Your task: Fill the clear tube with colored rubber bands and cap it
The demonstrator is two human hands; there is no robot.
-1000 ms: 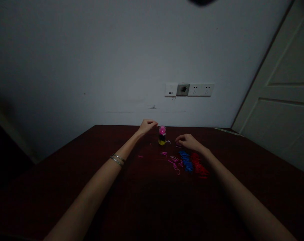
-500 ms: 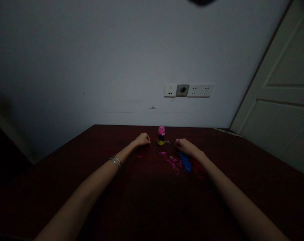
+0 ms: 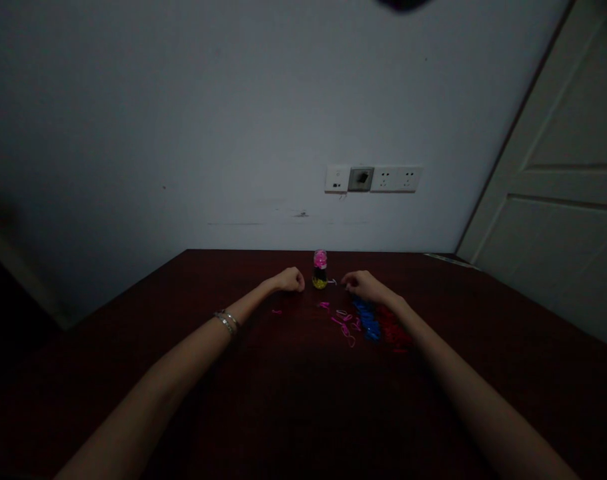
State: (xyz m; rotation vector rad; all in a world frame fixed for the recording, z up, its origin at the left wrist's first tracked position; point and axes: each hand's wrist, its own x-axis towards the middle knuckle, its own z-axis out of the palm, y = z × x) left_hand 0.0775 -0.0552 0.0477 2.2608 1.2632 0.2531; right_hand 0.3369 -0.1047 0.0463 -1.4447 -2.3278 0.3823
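My left hand (image 3: 290,280) rests low over the table just left of a small clear jar, fingers curled closed. Whatever they may hold is hidden. Layers of pink, black and yellow show inside the upright jar (image 3: 320,269). To its right, my right hand (image 3: 366,285) hovers with thumb and fingers bent but apart, and nothing visible between them. A small white piece (image 3: 332,282) lies between the jar and those fingertips. Below are several loose pink bands (image 3: 344,328), a blue pile (image 3: 367,321) and a dark red pile (image 3: 393,331), partly under my right wrist.
One more pink band (image 3: 277,312) lies apart, below my left wrist. The dark red-brown table (image 3: 283,400) meets a pale wall (image 3: 233,133) with sockets (image 3: 394,179). A panelled white door (image 3: 558,180) stands at the right.
My right hand has shifted slightly left toward the white piece, and its fingers have spread; a pinkish bit at its fingertips no longer shows. My left hand has barely moved, slightly rightward.
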